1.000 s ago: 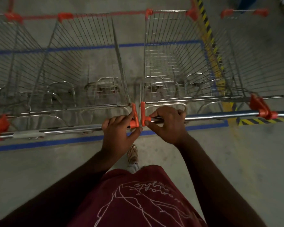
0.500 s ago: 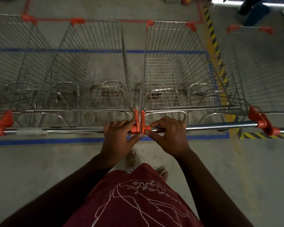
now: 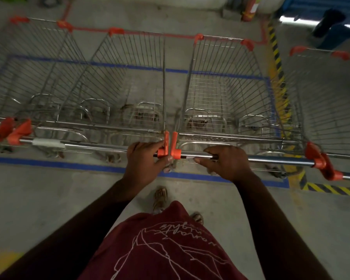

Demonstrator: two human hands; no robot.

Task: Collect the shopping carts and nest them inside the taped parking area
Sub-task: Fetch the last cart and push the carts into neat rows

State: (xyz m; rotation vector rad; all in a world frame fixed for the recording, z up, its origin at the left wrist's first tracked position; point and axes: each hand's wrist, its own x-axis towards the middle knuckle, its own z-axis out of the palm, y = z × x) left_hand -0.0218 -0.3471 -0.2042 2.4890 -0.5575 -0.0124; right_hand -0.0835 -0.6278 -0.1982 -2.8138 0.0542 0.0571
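Observation:
Several wire shopping carts with orange corner caps stand side by side within a rectangle of blue tape (image 3: 49, 162) on the concrete floor. My left hand (image 3: 143, 160) grips the right end of the middle-left cart's handle bar (image 3: 93, 147), by its orange end cap. My right hand (image 3: 224, 164) grips the handle bar (image 3: 271, 159) of the middle-right cart (image 3: 226, 87), a little right of that cart's orange cap. The two orange end caps nearly touch between my hands.
Another cart (image 3: 327, 102) stands at the far right, outside the blue tape, over yellow-black hazard striping (image 3: 279, 77). A further cart (image 3: 18, 73) is at the far left. Red tape (image 3: 85, 29) runs beyond the carts. A person's legs (image 3: 331, 27) show at top right. My sandalled feet are below.
My right hand has slid rightward along its handle bar, away from the orange cap. The view has pulled back and tilted up, showing more floor beyond the carts.

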